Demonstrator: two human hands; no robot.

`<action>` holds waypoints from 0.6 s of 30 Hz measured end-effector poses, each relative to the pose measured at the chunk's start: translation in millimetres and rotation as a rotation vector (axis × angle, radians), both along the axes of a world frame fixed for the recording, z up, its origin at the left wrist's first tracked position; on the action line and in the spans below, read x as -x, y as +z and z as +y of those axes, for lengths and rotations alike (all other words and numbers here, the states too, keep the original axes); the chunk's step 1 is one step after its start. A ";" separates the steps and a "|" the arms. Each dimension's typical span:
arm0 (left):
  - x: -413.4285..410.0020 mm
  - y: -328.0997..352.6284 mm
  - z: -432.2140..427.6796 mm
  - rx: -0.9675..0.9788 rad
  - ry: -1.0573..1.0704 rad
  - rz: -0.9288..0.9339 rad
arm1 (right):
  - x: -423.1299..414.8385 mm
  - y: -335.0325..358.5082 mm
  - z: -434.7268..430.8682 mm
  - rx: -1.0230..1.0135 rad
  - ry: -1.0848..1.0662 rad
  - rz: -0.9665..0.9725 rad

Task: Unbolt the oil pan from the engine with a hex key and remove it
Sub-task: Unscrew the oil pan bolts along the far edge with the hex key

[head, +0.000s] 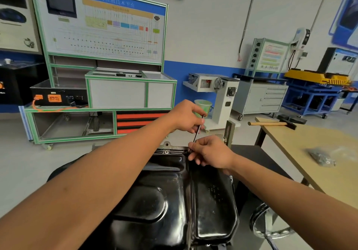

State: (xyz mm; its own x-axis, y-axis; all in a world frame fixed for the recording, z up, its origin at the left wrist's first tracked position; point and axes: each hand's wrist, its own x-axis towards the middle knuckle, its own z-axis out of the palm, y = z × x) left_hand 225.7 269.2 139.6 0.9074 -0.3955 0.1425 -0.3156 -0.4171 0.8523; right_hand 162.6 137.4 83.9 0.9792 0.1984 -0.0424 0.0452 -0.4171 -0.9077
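A glossy black oil pan [174,197] sits on the engine below me, its far flange carrying a visible bolt [166,152]. A thin black hex key [197,133] stands nearly upright, its lower tip at the pan's far right flange. My left hand [185,117] pinches the top of the hex key between thumb and fingers. My right hand [210,152] pinches the lower part of the shaft close to the flange. The bolt under the key's tip is hidden by my right fingers.
A wooden workbench [310,152] stands to the right with a hammer [271,123] and a plastic bag of small parts [322,157] on it. Training panels and cabinets on wheels [104,94] line the far wall. A metal ring [271,224] lies at lower right.
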 end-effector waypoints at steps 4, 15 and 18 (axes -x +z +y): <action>-5.1 -6.5 0.8 0.000 0.007 -0.036 | 1.1 -4.4 5.7 -0.015 -0.043 -0.045; -18.8 -14.0 -8.3 0.028 -0.051 -0.066 | 7.0 -12.7 6.3 -0.137 -0.134 -0.104; -19.6 -13.9 -9.3 0.036 -0.065 -0.047 | 6.3 -14.3 7.7 -0.161 -0.156 -0.104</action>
